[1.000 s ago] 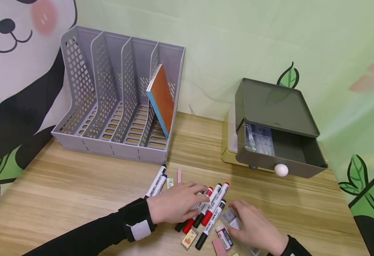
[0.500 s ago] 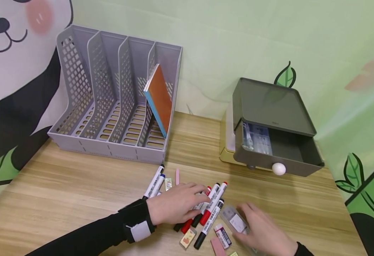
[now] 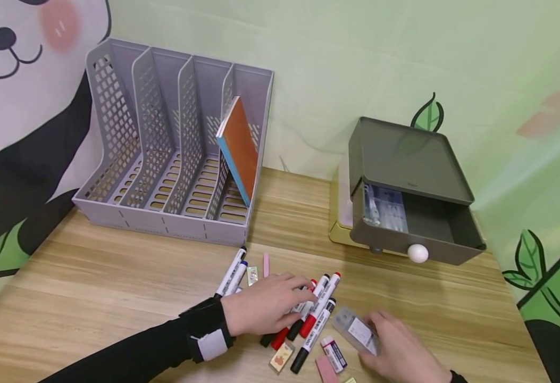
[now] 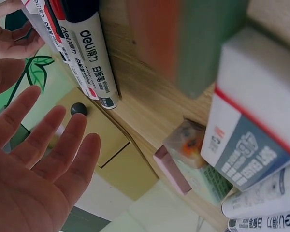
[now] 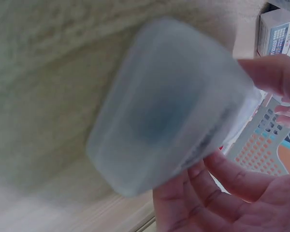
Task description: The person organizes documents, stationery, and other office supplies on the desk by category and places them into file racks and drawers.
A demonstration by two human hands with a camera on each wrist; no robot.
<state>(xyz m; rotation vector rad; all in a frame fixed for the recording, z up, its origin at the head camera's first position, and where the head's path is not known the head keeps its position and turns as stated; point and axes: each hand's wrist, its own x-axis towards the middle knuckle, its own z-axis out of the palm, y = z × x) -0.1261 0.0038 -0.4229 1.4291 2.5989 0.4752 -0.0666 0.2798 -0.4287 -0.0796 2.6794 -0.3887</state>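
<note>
Clear case (image 3: 356, 329) in right grip (image 3: 403, 348), left palm (image 4: 28, 189) wrist-view only

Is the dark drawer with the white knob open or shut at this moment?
Open: the drawer sticks out beyond the cabinet top, and clear packets show inside.

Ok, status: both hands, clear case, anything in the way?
Right hand grips clear case. Left hand over markers, fingers spread, holding nothing. Sleeved eraser close beside case, possibly in the way.
</note>
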